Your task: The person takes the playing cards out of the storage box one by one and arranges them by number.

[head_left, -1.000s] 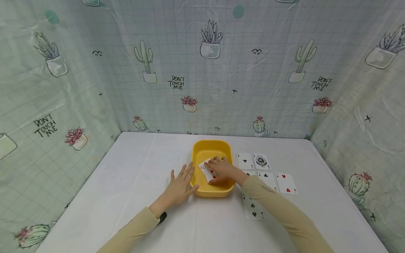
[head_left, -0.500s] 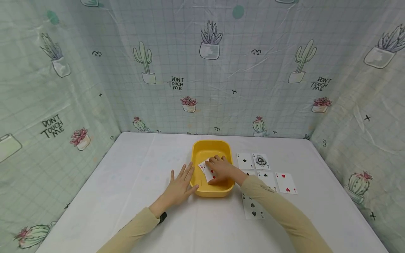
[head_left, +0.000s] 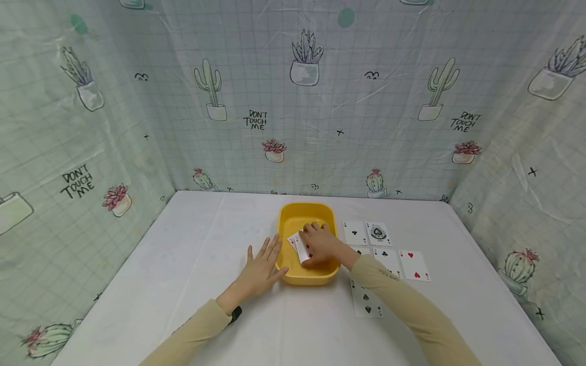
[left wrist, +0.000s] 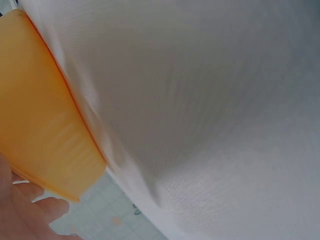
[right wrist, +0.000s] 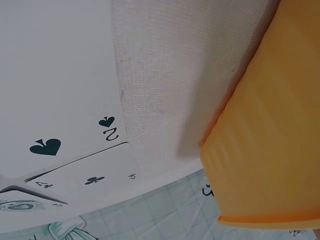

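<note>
The right hand (head_left: 322, 247) is inside the tray (head_left: 297, 280), and its grip is curled: thumb and fingers pinch a diamond card (head_left: 302, 250). Another card (head_left: 291, 240) lies partly under it, toward the left wall of the tray. The left hand (head_left: 256, 272) has a spread grip, its fingers touching the tray's left rim. To the right of the tray, on the counter (head_left: 220, 229), lie an ace of clubs (head_left: 354, 233), an ace of spades (head_left: 378, 234) and, nearer, a two of hearts (head_left: 414, 265). The right sleeve (head_left: 407, 305) partly covers a spade card (head_left: 366, 304), at near right of the tray. The right wrist view shows large a two of spades (right wrist: 65, 105) beside the tray; in the head view, the wrist mostly hides it. Only the left wrist view shows the tray's outer wall on the left hand's side from close.
</note>
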Motion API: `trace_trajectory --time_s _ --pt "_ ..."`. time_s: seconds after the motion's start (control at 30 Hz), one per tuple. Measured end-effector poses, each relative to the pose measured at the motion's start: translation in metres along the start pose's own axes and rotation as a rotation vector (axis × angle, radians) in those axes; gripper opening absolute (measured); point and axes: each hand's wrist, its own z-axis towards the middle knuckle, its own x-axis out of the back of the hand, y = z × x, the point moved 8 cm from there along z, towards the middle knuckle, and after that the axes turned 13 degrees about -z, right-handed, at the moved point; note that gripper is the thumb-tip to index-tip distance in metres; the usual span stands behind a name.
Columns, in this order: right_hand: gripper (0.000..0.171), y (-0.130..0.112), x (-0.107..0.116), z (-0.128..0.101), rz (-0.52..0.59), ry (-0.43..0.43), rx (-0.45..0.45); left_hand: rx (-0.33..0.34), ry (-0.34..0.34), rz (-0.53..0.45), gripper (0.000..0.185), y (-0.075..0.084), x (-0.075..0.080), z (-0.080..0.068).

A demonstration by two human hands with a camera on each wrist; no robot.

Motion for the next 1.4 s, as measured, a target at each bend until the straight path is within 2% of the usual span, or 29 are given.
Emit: trace_trajectory --time_s 0.8,1.07,1.4 --pt "0.086 0.008 0.033 -0.018 0.14 0.105 -0.005 0.013 -0.014 0.001 0.074 0.0 0.001 0.0" --pt "0.084 0.017 0.047 -0.033 0.068 0.149 -0.031 0.008 -0.009 -0.002 0.074 0.001 0.001 -0.001" --pt "0.085 0.026 0.06 -0.059 0.082 0.202 -0.037 0.021 -0.003 -0.019 0.074 0.0 0.001 0.0"
